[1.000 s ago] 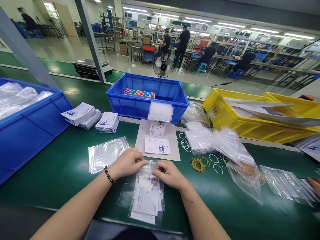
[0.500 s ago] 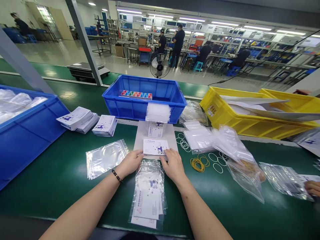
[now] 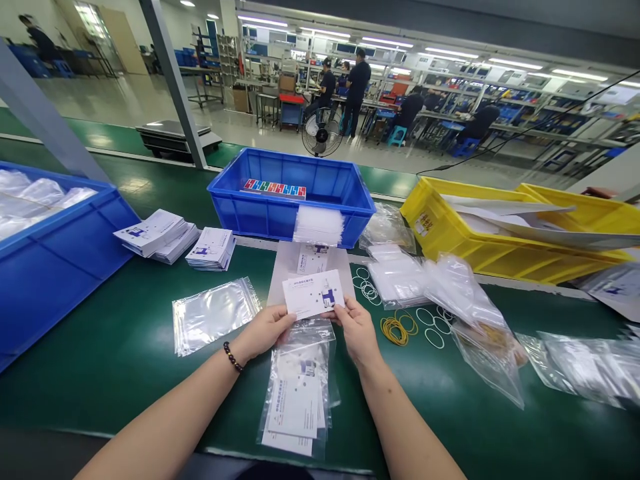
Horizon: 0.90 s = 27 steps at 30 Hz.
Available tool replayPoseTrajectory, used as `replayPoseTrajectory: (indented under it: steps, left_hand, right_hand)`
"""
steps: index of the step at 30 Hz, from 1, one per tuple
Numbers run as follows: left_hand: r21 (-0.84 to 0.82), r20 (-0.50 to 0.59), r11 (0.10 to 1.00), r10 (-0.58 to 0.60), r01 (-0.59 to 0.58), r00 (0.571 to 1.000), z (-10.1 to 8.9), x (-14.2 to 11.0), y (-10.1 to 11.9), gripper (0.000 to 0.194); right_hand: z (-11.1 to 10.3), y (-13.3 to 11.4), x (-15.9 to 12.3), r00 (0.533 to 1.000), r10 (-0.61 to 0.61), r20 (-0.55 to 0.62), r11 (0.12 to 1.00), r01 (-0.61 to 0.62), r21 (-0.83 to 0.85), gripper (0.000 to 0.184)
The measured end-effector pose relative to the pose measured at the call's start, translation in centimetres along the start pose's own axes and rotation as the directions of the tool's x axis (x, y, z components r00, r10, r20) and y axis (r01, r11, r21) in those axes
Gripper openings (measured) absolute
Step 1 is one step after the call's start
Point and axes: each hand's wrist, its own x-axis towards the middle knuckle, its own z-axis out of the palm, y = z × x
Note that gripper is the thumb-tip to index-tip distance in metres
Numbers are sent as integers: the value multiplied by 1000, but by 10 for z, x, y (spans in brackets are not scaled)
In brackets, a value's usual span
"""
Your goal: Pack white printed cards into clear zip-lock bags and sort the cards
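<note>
Between my two hands is a white printed booklet (image 3: 313, 294) with a purple picture, tilted up off a pale grey board (image 3: 280, 270). My left hand (image 3: 270, 329) is closed on its lower left corner, the thumb on top. My right hand (image 3: 356, 328) pinches its lower right corner, thumb on the front. Just below my fingers lie overlapping clear zip bags (image 3: 324, 387) with white booklets (image 3: 295, 408) inside. Another booklet (image 3: 306, 261) lies on the board behind the held one, partly covered by a stack of clear bags (image 3: 319, 225).
Flat clear bags (image 3: 215, 317) and booklet stacks (image 3: 210, 248) lie left. Blue bins (image 3: 295, 223) (image 3: 65, 267) stand behind and left, a yellow bin (image 3: 450, 243) back right. Rubber bands (image 3: 395, 330), white rings (image 3: 367, 290) and plastic bags (image 3: 480, 313) lie right.
The booklet has come up off the board and tilted, with both hands now gripping its corners. At the far right, another person's hand has left view and clear bags there have shifted.
</note>
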Motion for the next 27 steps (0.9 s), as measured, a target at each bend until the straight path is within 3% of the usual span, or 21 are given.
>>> replayPoseTrajectory:
  steps: [2, 5, 10, 12, 14, 17, 19, 23, 25, 27]
  left_hand:
    - [157, 48, 986, 50, -57, 998, -3, -4, 1, 23]
    - [314, 118, 936, 125, -156, 985, -7, -8, 4, 13]
    - [279, 112, 935, 193, -217, 975, -9, -8, 6, 14]
    - [246, 105, 944, 198, -219, 975, -7, -8, 6, 16]
    - [199, 61, 951, 229, -237, 971, -3, -8, 5, 16]
    - [105, -56, 963, 256, -250, 965, 4, -9, 4, 17]
    - [16, -82, 978, 210, -210, 974, 6, -8, 3, 17]
    - [-207, -9, 978, -21, 19, 1000, 5, -7, 1, 29]
    - [-212, 24, 974, -82, 85, 996, 4, -7, 0, 28]
    - [-159, 27, 984, -76, 80, 997, 3, -6, 0, 22]
  right_hand:
    - [-1, -6, 0, 997, -10, -77, 999, 14, 50, 42]
    - [-6, -14, -1, 982, -94, -161, 995, 95, -4, 44]
    - [-17, -19, -2, 984, -163, -78, 973, 147, -180, 27]
    - [-17, -22, -3, 987, -160, 23, 950, 160, -267, 22]
    - [-14, -26, -6, 959, -128, 253, 916, 212, -342, 21]
    - [-6, -32, -11, 820, -19, 572, 904, 258, -340, 27]
    - [-1, -32, -14, 780, 39, 625, 929, 202, -310, 26]
    - [2, -28, -17, 836, 107, 538, 958, 59, -281, 14]
    - [4, -26, -17, 869, 107, 483, 965, 27, -261, 12]
    - [5, -25, -18, 888, 101, 449, 973, 6, -230, 20]
